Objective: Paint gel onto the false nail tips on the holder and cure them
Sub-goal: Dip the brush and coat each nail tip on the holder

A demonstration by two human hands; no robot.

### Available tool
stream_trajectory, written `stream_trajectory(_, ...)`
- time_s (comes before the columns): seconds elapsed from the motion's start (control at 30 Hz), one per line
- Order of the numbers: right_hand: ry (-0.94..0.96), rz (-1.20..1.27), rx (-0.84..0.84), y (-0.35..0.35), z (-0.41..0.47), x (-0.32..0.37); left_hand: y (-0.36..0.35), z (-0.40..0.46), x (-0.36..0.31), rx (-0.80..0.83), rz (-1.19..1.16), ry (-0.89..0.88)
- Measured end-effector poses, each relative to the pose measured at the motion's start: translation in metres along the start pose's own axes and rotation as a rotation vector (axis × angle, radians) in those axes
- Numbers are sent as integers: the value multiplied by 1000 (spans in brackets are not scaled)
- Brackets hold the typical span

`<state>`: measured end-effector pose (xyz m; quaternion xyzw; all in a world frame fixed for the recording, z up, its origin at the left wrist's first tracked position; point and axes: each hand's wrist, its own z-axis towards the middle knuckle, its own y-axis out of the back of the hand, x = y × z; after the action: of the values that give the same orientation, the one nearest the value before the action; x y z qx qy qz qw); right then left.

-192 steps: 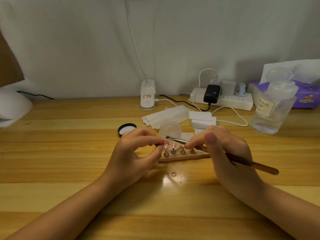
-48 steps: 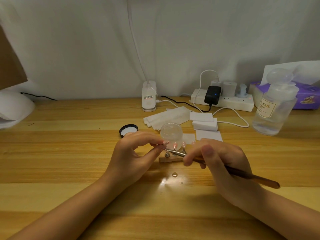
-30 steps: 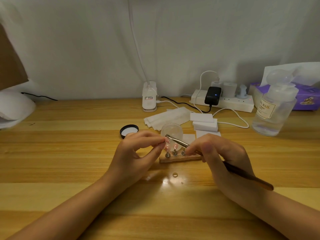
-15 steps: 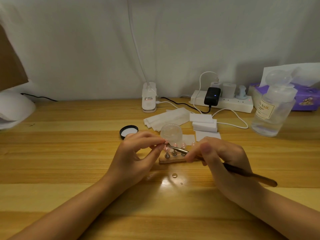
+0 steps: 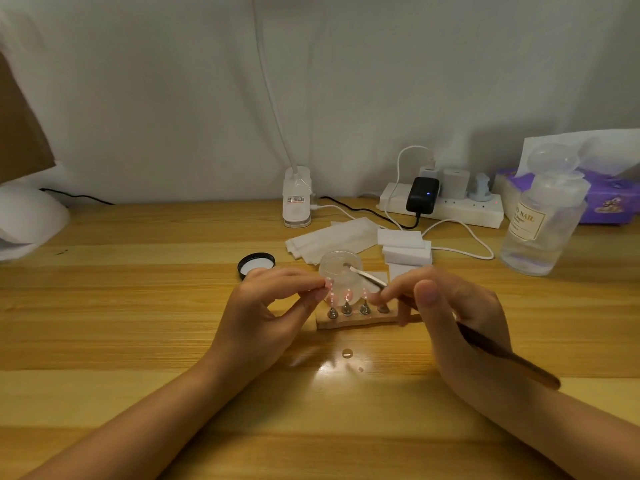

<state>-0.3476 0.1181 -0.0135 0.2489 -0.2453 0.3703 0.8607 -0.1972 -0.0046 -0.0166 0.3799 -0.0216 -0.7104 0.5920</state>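
A small wooden holder lies on the desk between my hands, with several pink false nail tips standing on metal pegs. My left hand pinches the leftmost nail tip between thumb and forefinger. My right hand grips a long brown-handled gel brush; its metal tip reaches into the clear gel pot just behind the holder. My right fingers hide the holder's right end.
The pot's black lid lies left of the pot. White wipes and white blocks sit behind. A clear bottle, power strip, lamp clip and white curing lamp line the back.
The brush tip has lifted from the nail tips back into the gel pot. My left hand keeps its pinch on the leftmost nail tip.
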Motion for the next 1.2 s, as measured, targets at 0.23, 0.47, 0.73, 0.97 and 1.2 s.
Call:
stream_trajectory(0.23, 48, -167, 95, -3, 2, -1, 0, 0, -2, 24, 16, -141)
stream_trajectory(0.47, 69, -205, 148, -7, 1, -3, -2, -1, -5, 80, -10, -145)
stream_trajectory(0.73, 115, -168, 155, -8, 2, -6, -4, -1, -7, 106, -33, -115)
stream_trajectory(0.97, 90, -173, 94, -1, 5, -6, 1, 0, -11, 104, -25, -42)
stream_trajectory(1.2, -38, -293, 99, 35, 21, -16, 5, 0, -1, 114, 24, 189)
